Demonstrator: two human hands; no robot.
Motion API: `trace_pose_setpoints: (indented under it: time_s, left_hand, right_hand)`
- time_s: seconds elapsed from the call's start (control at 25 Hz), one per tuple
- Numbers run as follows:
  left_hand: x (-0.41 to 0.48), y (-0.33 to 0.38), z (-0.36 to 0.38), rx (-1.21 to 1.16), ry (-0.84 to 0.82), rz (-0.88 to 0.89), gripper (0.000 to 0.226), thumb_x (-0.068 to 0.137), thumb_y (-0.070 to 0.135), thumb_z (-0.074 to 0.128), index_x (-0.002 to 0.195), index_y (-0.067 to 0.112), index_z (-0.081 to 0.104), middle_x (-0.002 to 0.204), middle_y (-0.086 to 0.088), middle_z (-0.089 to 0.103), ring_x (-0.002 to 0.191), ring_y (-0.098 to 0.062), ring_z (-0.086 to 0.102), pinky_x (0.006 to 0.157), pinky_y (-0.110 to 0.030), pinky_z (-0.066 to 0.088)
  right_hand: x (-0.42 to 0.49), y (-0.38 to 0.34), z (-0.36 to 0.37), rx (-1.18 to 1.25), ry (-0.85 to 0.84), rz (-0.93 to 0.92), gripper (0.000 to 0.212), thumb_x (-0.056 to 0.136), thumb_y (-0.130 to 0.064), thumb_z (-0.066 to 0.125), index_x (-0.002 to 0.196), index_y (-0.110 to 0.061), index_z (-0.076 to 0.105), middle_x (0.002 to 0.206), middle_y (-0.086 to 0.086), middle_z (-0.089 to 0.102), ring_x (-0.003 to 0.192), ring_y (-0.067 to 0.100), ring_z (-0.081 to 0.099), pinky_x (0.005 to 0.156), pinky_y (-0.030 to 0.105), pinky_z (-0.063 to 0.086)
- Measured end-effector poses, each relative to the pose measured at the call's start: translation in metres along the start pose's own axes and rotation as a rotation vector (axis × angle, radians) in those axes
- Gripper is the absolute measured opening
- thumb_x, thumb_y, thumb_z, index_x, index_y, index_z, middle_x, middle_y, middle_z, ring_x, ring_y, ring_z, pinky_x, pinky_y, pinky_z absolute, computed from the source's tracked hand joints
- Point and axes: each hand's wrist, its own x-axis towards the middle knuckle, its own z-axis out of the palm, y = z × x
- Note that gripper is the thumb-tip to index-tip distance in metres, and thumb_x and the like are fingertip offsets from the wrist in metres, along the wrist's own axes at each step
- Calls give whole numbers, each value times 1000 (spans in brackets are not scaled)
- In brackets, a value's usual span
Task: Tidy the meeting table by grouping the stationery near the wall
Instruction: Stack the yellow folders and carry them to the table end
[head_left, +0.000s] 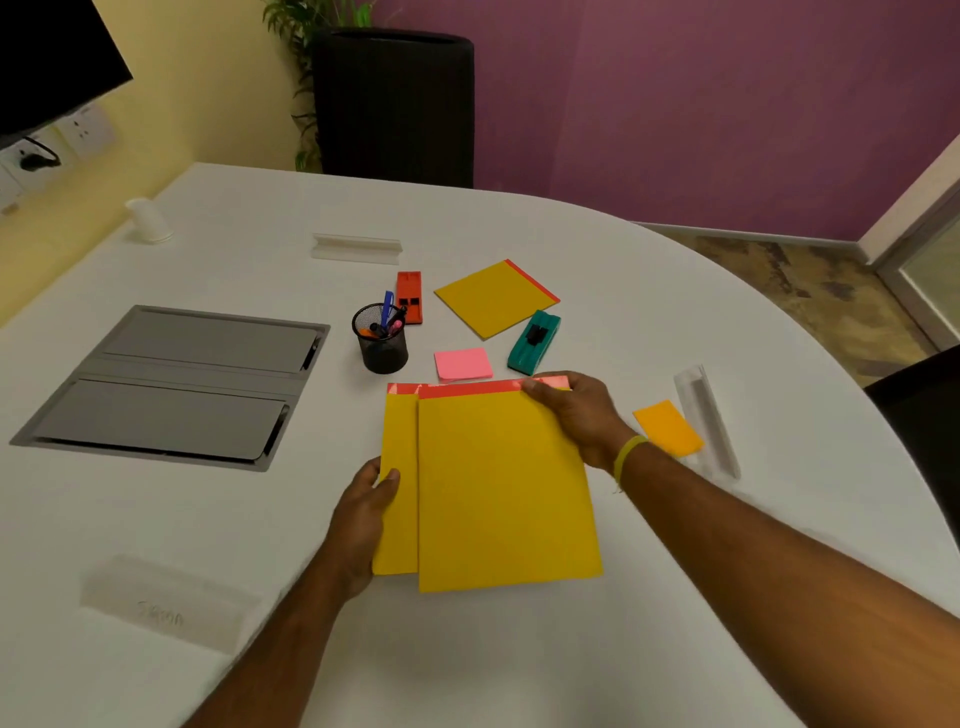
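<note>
From my end, the white oval surface (571, 234) ran out to the yellow wall (208, 78) on the far left. A grey recessed hatch (171, 384) sat in it, left of centre.

Nearest me were two overlapped pads. The front yellow pad (504, 488) w/ red top strip half covered the rear yellow pad (400, 441), same make. Both long axes ran straight away from me, strips at the far end. The left grip (363, 514) had its thumb over the rear pad's left edge, fingers under. The right grip (576, 415) clasped the front pad's far right corner at the strip. Lifted or resting, I couldn't tell.

The third yellow pad (493, 299) lay flat ahead, slightly right and turned diagonal, so the right grip was nearer. My read: the pair would need a twist to match it, or it to match them.

The black mesh pen cup (382, 348) stood ahead-left. A teal plastic block (535, 343) sat at the third pad's near edge, contact unclear. A red plastic block (409, 296) lay just behind the cup. A pink sticky-note block (462, 364) was just beyond the held strips. An orange sticky-note block (667, 428) lay right of the right wrist.

All of it sat well apart from the wall, which lay up & left.
</note>
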Motion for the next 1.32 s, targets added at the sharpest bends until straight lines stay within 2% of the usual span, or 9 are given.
trace_pose_setpoints:
  time_s: [0.16, 0.36, 0.52, 0.68, 0.84, 0.88, 1.04, 1.16, 1.32]
  left_hand:
    - [1, -8, 7, -44, -12, -21, 36, 97, 39, 44, 129, 25, 54, 129, -9, 62, 116, -32, 59, 102, -56, 45]
    - [15, -17, 8, 48, -61, 54, 30, 96, 23, 53, 126, 24, 55, 117, -1, 67, 98, -22, 68, 71, -33, 57]
    - [42, -22, -7, -38, -8, 54, 28, 93, 26, 58, 121, 28, 57, 115, -4, 69, 98, -29, 68, 74, -42, 56]
    - [69, -23, -21, -64, 12, 65, 88, 38, 76, 79, 114, 34, 60, 100, 6, 75, 86, -25, 72, 67, -40, 57]
    - [94, -27, -27, -199, 59, 41, 36, 80, 39, 69, 114, 30, 60, 109, -6, 71, 92, -32, 68, 69, -41, 54]
    - [100, -30, -29, -203, 50, 35, 39, 78, 37, 70, 115, 28, 60, 109, -6, 71, 91, -31, 68, 68, -40, 53]
    - [118, -33, -32, -142, 30, 48, 105, 9, 73, 84, 103, 31, 63, 88, 8, 77, 74, -16, 73, 53, -26, 57]
    - [129, -41, -32, -152, 6, 48, 109, 9, 72, 84, 108, 30, 64, 97, 4, 76, 83, -20, 73, 64, -33, 59]
    - [134, -39, -29, -183, -3, 30, 106, 15, 73, 85, 111, 31, 66, 108, 1, 74, 99, -29, 69, 90, -52, 52]
  right_hand:
    - [21, 33, 20, -45, 101, -4, 35, 80, -22, 79, 109, -8, 67, 97, 9, 67, 86, 24, 64, 67, 31, 54]
    - [50, 54, 35, -143, 155, -70, 40, 79, -29, 79, 112, -12, 65, 95, -2, 60, 87, 13, 57, 70, 24, 47]
    - [103, 50, 32, -260, 193, -184, 37, 84, -30, 75, 110, -9, 59, 89, 1, 60, 85, 15, 58, 84, 36, 54]
    - [177, 36, 45, -419, 208, -223, 35, 86, -24, 74, 113, -10, 56, 87, -1, 61, 95, 21, 60, 96, 38, 50]
    - [256, 32, 71, -666, 267, -188, 52, 86, -30, 72, 126, -4, 51, 123, 14, 60, 115, 30, 56, 97, 38, 46]
    - [272, 33, 77, -799, 283, -224, 57, 85, -33, 72, 128, -4, 49, 128, 16, 57, 119, 32, 53, 99, 39, 45]
    - [313, 29, 92, -1269, 260, -370, 71, 83, -48, 70, 134, -6, 43, 132, 16, 50, 124, 34, 46, 98, 43, 42]
    - [333, 32, 97, -1434, 207, -303, 75, 83, -58, 63, 133, -7, 42, 131, 18, 50, 121, 37, 49, 94, 44, 44]
    - [339, 30, 91, -1606, 128, -432, 50, 95, -45, 50, 124, -4, 52, 125, 20, 58, 114, 39, 55, 87, 40, 45]
